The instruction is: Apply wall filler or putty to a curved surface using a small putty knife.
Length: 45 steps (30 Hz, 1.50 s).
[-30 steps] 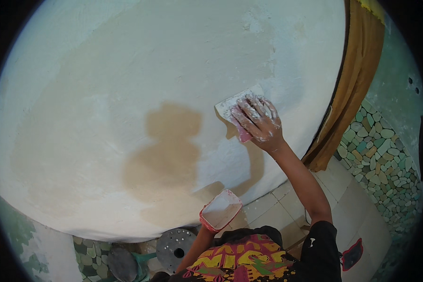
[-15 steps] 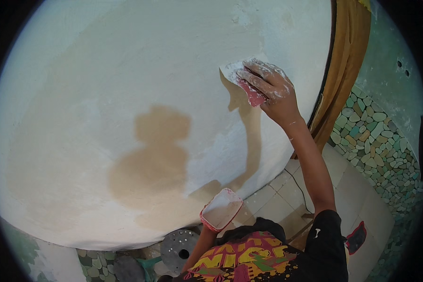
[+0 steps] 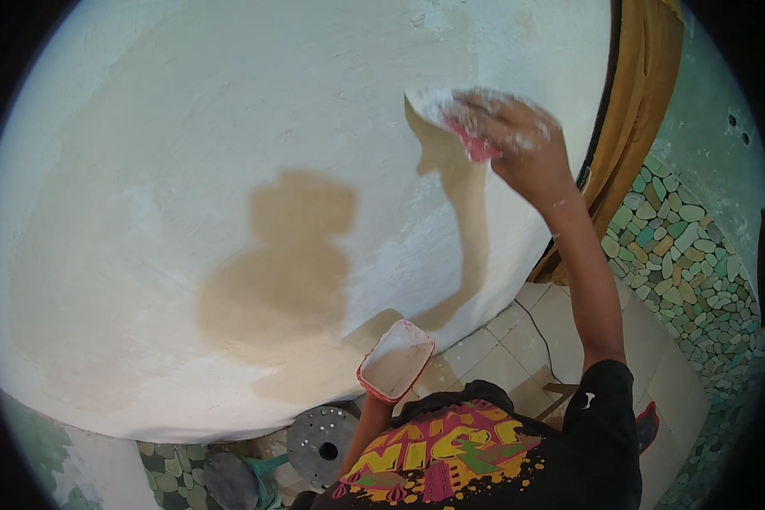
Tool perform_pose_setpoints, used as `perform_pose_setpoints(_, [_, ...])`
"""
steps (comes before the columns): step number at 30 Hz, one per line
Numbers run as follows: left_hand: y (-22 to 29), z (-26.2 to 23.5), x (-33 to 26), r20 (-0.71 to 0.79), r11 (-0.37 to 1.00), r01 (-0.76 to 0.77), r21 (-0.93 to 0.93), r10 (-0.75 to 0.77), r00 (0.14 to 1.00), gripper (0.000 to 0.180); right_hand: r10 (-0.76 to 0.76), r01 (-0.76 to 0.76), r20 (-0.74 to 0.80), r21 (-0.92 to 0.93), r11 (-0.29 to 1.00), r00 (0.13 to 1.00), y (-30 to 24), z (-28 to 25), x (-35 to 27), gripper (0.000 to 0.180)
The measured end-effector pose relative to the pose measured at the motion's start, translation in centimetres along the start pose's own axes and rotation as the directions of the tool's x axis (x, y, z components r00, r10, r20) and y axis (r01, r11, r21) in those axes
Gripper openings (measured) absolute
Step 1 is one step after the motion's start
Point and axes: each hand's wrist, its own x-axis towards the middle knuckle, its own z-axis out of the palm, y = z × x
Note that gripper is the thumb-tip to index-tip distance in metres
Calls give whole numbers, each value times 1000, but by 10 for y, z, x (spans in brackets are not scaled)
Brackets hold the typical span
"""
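Far left, low: a green-streaked patch of wall (image 3: 30, 450) is showing at the rim. The large pale wall surface (image 3: 144, 255) is filling most of the view, with slightly differing off-white zones. A brown shadow (image 3: 285, 263) of head and shoulders is falling across its middle. Below its bottom edge, a dark round disc (image 3: 228, 480) is lying beside a green object (image 3: 266, 476), and a grey disc with holes (image 3: 323, 446) is standing just right of that.

Left hand (image 3: 378, 410): mostly hidden under the tub; the forearm is rising from below. It is supporting a red-rimmed tub (image 3: 397, 361), whitish inside, tilted, near the wall's lower edge. Finger closure: cannot tell.

Right hand (image 3: 523, 127): white-smeared, slightly blurred, reaching up at the right part of the wall. Its fingers are lying close together over a flat pink-and-white pad (image 3: 478, 147), pinching it; the thumb is not clearly showing. The pad is sitting at the wall, left corner meeting its own shadow; contact along the full edge cannot be told.

Further right: a dark cable (image 3: 538, 336) is running over the tiled floor (image 3: 501, 370), a brown cloth (image 3: 637, 136) is hanging beside the wall, and pebble cladding (image 3: 680, 246) is covering the surface beyond.
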Motion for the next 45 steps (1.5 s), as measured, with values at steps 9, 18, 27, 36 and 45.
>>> perform_pose_setpoints(9, [13,-5,12,46,994,87,69,-90,995,75,16,-14,-15,121,993,1000,7,-5,6,51])
perform_pose_setpoints(18, [-1,-11,6,56,999,36,-39,-34,998,71,-34,34,27,-6,999,999,-13,-14,48,61])
perform_pose_setpoints(27, [7,-1,-10,-24,1000,10,22,-10,1000,62,-105,106,45,-23,994,994,7,-27,42,57])
perform_pose_setpoints(36, [7,0,-18,-5,999,22,27,-22,1000,63,-136,137,10,-23,990,991,-14,-11,50,63])
perform_pose_setpoints(45, [8,0,-21,60,995,20,93,-25,998,68,-138,119,219,100,988,966,-8,-21,12,68])
